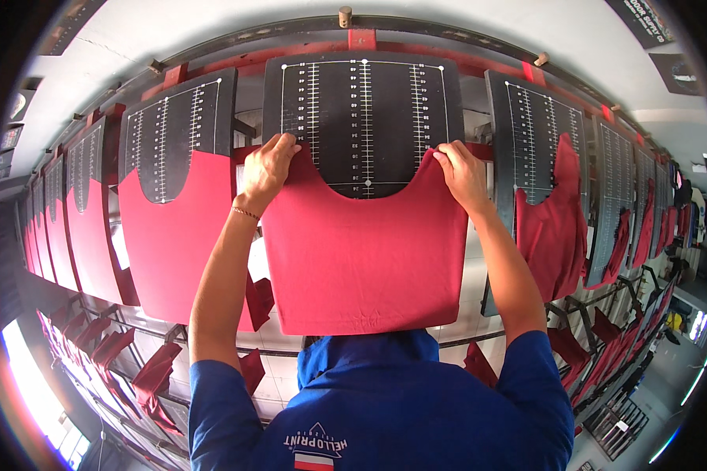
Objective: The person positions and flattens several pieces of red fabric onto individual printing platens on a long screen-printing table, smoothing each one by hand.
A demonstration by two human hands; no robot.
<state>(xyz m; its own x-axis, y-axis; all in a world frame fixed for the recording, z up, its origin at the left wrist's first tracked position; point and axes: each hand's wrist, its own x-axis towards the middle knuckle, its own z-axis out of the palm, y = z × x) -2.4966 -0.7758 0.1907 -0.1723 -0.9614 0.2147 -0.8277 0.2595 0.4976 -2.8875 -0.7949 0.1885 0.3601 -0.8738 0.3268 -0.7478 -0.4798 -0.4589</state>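
Note:
A red cut fabric panel (365,263) with a scooped neckline lies over a black board (367,102) that bears white ruler lines. My left hand (271,165) pinches the panel's left shoulder tip, thumb against fingers. Its right shoulder tip is gripped the same way by my right hand (459,174). Both hands are at about the same height, one on each side of the neckline. The cloth below looks mostly smooth, with slight creases near its lower edge.
To the left, a red panel lies flat on a neighbouring black board (165,129), with more such boards beyond. On the right-hand board (534,118), a red panel (550,228) hangs bunched and wrinkled. A dark rail (291,29) curves behind the boards. Red cloth pieces (155,377) hang lower left.

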